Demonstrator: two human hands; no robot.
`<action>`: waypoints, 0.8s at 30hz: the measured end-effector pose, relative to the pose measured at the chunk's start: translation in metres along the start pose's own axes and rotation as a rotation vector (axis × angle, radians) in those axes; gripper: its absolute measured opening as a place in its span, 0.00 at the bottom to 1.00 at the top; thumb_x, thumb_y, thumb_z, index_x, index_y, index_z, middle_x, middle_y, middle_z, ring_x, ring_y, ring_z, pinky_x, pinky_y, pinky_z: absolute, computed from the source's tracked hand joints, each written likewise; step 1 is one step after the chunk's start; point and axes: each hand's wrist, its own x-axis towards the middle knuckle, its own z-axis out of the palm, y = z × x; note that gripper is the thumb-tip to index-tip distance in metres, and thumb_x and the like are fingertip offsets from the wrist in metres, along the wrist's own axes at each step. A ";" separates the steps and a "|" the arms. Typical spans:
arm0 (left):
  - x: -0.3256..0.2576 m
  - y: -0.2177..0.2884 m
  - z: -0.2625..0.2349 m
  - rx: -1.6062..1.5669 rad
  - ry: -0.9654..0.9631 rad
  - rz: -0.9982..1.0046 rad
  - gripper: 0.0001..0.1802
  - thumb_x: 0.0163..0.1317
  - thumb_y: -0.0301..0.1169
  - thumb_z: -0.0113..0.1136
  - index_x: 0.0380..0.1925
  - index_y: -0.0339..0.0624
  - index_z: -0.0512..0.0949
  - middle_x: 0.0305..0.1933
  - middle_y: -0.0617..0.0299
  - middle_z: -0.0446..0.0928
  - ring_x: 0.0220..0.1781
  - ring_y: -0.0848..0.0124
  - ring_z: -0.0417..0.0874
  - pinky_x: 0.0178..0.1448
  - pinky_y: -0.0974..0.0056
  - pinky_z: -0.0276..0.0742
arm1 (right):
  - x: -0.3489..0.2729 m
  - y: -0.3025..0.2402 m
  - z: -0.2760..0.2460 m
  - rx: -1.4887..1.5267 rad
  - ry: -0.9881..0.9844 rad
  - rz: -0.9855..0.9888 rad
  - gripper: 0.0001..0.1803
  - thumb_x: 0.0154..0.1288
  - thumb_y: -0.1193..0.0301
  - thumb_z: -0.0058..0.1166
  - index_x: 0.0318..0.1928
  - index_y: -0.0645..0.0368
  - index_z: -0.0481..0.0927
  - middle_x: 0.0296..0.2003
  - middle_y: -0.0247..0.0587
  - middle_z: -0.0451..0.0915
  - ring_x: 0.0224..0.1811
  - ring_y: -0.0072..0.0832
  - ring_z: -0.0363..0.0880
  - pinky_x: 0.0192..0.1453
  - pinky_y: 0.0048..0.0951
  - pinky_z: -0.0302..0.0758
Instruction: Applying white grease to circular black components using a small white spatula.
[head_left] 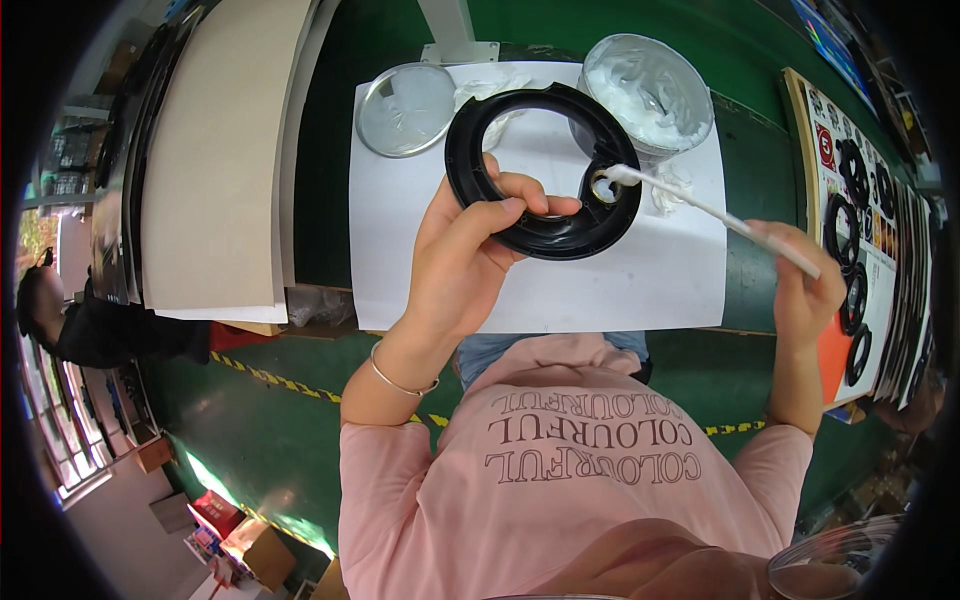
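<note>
A black ring-shaped plastic part is tilted up above the white sheet. My left hand is closed round its lower left side, thumb on the near face and fingertips showing through the opening. On the ring's right side is a small round hole, where a thin white stick rests with its tip. White paste clings to that tip and appears to touch the hole's upper edge. My right hand pinches the stick's other end, out to the right. Behind the ring stands a clear round tub holding white paste.
A round clear lid lies at the sheet's far left, beside crumpled white tissue. Large pale panels stand at left. A board with several black rings is at right. A metal post rises behind. Another person is at far left.
</note>
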 end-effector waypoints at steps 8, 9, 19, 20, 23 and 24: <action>0.000 0.000 0.002 -0.019 0.007 -0.014 0.12 0.52 0.18 0.40 0.37 0.42 0.59 0.32 0.55 0.72 0.44 0.56 0.76 0.45 0.58 0.76 | 0.014 -0.034 0.013 -0.349 -0.298 -0.726 0.08 0.50 0.77 0.48 0.32 0.67 0.73 0.30 0.53 0.77 0.33 0.45 0.78 0.37 0.37 0.75; 0.000 0.000 0.002 -0.009 0.011 -0.014 0.12 0.52 0.19 0.40 0.37 0.42 0.59 0.32 0.55 0.72 0.44 0.55 0.76 0.45 0.58 0.76 | 0.014 -0.035 0.012 -0.386 -0.294 -0.749 0.08 0.49 0.77 0.49 0.32 0.66 0.73 0.31 0.52 0.78 0.34 0.45 0.78 0.37 0.37 0.75; -0.001 -0.003 0.002 0.030 -0.010 0.016 0.10 0.52 0.18 0.40 0.35 0.41 0.59 0.32 0.55 0.71 0.43 0.56 0.76 0.45 0.58 0.76 | 0.004 -0.050 0.015 -0.708 -0.333 -0.908 0.09 0.45 0.74 0.54 0.32 0.57 0.77 0.33 0.38 0.79 0.36 0.32 0.78 0.39 0.28 0.73; -0.001 -0.002 0.003 0.036 -0.002 0.012 0.10 0.52 0.18 0.40 0.34 0.41 0.59 0.32 0.55 0.71 0.43 0.56 0.76 0.45 0.58 0.77 | 0.004 -0.051 0.014 -0.722 -0.333 -0.912 0.09 0.44 0.74 0.54 0.31 0.56 0.77 0.33 0.38 0.79 0.36 0.32 0.78 0.39 0.28 0.73; -0.002 -0.003 0.003 0.038 0.010 0.014 0.09 0.52 0.18 0.40 0.34 0.41 0.59 0.32 0.55 0.71 0.43 0.56 0.76 0.45 0.59 0.77 | 0.005 -0.053 0.010 -0.727 -0.330 -0.902 0.09 0.44 0.74 0.54 0.31 0.56 0.77 0.33 0.38 0.79 0.36 0.32 0.78 0.39 0.28 0.73; -0.002 -0.004 0.004 0.035 0.016 0.020 0.09 0.52 0.18 0.40 0.34 0.41 0.59 0.32 0.55 0.71 0.43 0.56 0.76 0.45 0.59 0.77 | 0.006 -0.053 0.008 -0.716 -0.328 -0.888 0.09 0.44 0.74 0.54 0.31 0.57 0.76 0.33 0.38 0.79 0.36 0.32 0.78 0.40 0.28 0.73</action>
